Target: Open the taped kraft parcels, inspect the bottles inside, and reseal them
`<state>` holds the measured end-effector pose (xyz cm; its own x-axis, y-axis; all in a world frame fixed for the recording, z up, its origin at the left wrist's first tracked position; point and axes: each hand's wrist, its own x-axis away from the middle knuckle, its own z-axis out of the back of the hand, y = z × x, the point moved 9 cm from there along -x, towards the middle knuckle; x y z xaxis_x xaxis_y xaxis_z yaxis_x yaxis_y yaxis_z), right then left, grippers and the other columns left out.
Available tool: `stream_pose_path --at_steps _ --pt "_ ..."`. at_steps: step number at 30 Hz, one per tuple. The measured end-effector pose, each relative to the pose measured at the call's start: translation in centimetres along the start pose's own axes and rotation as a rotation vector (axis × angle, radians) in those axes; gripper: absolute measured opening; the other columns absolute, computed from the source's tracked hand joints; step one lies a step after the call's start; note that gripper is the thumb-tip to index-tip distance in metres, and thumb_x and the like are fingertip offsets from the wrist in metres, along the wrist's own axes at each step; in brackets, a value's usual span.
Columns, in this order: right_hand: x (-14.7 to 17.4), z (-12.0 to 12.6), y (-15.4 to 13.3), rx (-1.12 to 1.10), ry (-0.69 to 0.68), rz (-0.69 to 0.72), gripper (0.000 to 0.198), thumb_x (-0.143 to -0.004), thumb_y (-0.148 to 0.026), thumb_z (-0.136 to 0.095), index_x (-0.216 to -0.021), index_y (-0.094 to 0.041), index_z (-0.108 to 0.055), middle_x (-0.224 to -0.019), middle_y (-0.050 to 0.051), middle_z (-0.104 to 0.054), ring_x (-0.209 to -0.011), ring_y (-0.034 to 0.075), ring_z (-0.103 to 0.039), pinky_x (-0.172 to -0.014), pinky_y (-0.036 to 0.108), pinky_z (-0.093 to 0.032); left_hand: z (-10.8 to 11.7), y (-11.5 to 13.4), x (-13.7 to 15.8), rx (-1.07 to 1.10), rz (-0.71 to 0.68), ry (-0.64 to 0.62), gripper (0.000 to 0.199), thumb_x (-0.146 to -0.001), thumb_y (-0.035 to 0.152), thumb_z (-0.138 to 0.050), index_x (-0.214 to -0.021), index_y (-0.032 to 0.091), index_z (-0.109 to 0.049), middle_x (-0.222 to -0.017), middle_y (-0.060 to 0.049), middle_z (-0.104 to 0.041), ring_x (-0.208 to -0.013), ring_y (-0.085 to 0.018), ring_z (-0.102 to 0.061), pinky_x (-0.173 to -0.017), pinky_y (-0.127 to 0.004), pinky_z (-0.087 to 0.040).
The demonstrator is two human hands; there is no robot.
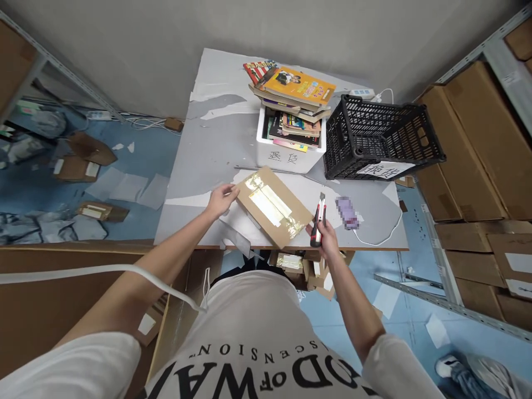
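Note:
A flat cardboard parcel (266, 221) with white labels and shiny clear tape is tilted above the front edge of the table. My left hand (222, 200) pinches its left corner between thumb and fingers. In my right hand (328, 238) is a red and black utility knife (319, 220), its tip pointing away from me. The fingers of that hand also reach to the parcel's right corner; whether they grip it I cannot tell. A clear plastic strip (236, 238) hangs at the table edge below the parcel.
Behind the parcel stands a white bin (286, 158) heaped with books (299, 86). A black plastic crate (382, 138) is to its right. A purple blurred phone-like object (347, 213) with a white cable lies on the table (216, 133). Cardboard boxes (469, 144) fill the right shelf.

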<state>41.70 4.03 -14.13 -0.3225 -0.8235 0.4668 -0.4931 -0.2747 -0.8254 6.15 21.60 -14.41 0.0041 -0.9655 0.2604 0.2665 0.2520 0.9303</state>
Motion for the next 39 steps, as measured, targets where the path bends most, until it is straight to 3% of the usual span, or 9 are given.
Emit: stream_pose_path --at_steps 5,9,12,15,19,23,27,31,39 --pt "-7.0 -4.0 -4.2 0.253 -0.172 0.097 0.034 -0.072 -0.045 -0.071 -0.093 -0.022 -0.057 -0.082 -0.001 -0.065 -0.069 0.012 -0.063 -0.071 0.03 -0.056 1.4 -3.6 6.4 0.021 0.024 0.081 0.053 -0.067 0.055 -0.069 -0.101 0.015 -0.064 -0.104 -0.011 -0.069 -0.097 -0.025 -0.065 -0.082 -0.037 -0.056" --pt "-8.9 -6.5 -4.4 0.373 -0.25 0.137 0.038 -0.076 -0.05 -0.065 -0.1 -0.022 -0.057 -0.074 -0.002 -0.061 -0.058 0.01 -0.056 -0.059 0.025 -0.052 1.7 -5.0 9.4 -0.052 0.075 0.133 0.049 -0.069 0.054 -0.068 -0.101 0.017 -0.061 -0.104 -0.01 -0.069 -0.091 -0.023 -0.068 -0.081 -0.037 -0.056" --pt "-7.8 -6.0 -4.1 0.434 -0.231 0.19 0.042 -0.078 -0.052 -0.062 -0.108 -0.023 -0.057 -0.084 0.001 -0.063 -0.068 0.012 -0.06 -0.065 0.028 -0.053 2.4 -3.8 9.9 -0.234 0.052 0.145 0.051 -0.07 0.051 -0.067 -0.109 0.02 -0.056 -0.108 -0.009 -0.066 -0.096 -0.025 -0.067 -0.084 -0.038 -0.055" --pt "-5.3 -3.7 -3.3 0.564 -0.158 0.204 0.049 -0.079 -0.054 -0.059 -0.115 -0.021 -0.056 -0.097 0.006 -0.063 -0.072 0.013 -0.063 -0.066 0.03 -0.054 2.2 0.3 8.9 -0.482 -0.155 0.135 0.066 -0.071 0.041 -0.064 -0.129 0.018 -0.044 -0.131 -0.015 -0.052 -0.124 -0.03 -0.051 -0.099 -0.044 -0.046" --pt "-1.6 -1.3 -1.6 0.718 -0.152 0.105 0.073 -0.08 -0.055 -0.055 -0.143 -0.023 -0.035 -0.103 0.008 -0.062 -0.057 0.01 -0.058 -0.049 0.026 -0.052 -2.4 5.0 7.4 -0.82 -0.475 -0.145 0.079 -0.07 0.038 -0.061 -0.141 0.015 -0.036 -0.152 -0.018 -0.026 -0.144 -0.037 -0.017 -0.115 -0.056 -0.018" --pt "0.6 -0.7 -1.5 0.794 -0.149 0.087 0.076 -0.084 -0.052 -0.05 -0.15 -0.028 -0.022 -0.105 0.006 -0.063 -0.054 0.008 -0.055 -0.044 0.023 -0.05 -7.2 6.1 7.2 -1.021 -0.644 -0.384 0.096 -0.067 0.063 -0.062 -0.146 0.016 -0.032 -0.156 -0.02 -0.018 -0.143 -0.042 -0.011 -0.111 -0.065 0.002" --pt "1.5 -1.0 -1.7 0.79 -0.16 0.089 0.073 -0.084 -0.048 -0.051 -0.15 -0.028 -0.026 -0.101 0.004 -0.064 -0.052 0.007 -0.053 -0.042 0.021 -0.049 -8.9 5.4 7.5 -1.08 -0.66 -0.391 0.115 -0.057 0.078 -0.062 -0.148 0.017 -0.028 -0.156 -0.021 -0.015 -0.143 -0.043 -0.011 -0.11 -0.063 0.006" --pt "1.8 -0.7 -2.1 0.793 -0.171 0.07 0.071 -0.082 -0.041 -0.055 -0.148 -0.027 -0.032 -0.091 0.001 -0.065 -0.046 0.006 -0.051 -0.038 0.02 -0.046 -8.9 4.7 7.9 -1.098 -0.637 -0.357 0.113 -0.058 0.078 -0.061 -0.148 0.019 -0.029 -0.157 -0.018 -0.016 -0.144 -0.041 -0.01 -0.113 -0.059 0.005" --pt "2.9 -1.9 -5.0 1.109 -0.235 0.15 0.063 -0.079 -0.024 -0.055 -0.141 -0.027 -0.046 -0.073 -0.001 -0.068 -0.041 0.008 -0.049 -0.046 0.022 -0.047 -8.8 4.1 7.7 -1.039 -0.598 -0.332 0.113 -0.058 0.076 -0.063 -0.149 0.018 -0.028 -0.157 -0.018 -0.014 -0.143 -0.042 -0.012 -0.112 -0.062 0.004"
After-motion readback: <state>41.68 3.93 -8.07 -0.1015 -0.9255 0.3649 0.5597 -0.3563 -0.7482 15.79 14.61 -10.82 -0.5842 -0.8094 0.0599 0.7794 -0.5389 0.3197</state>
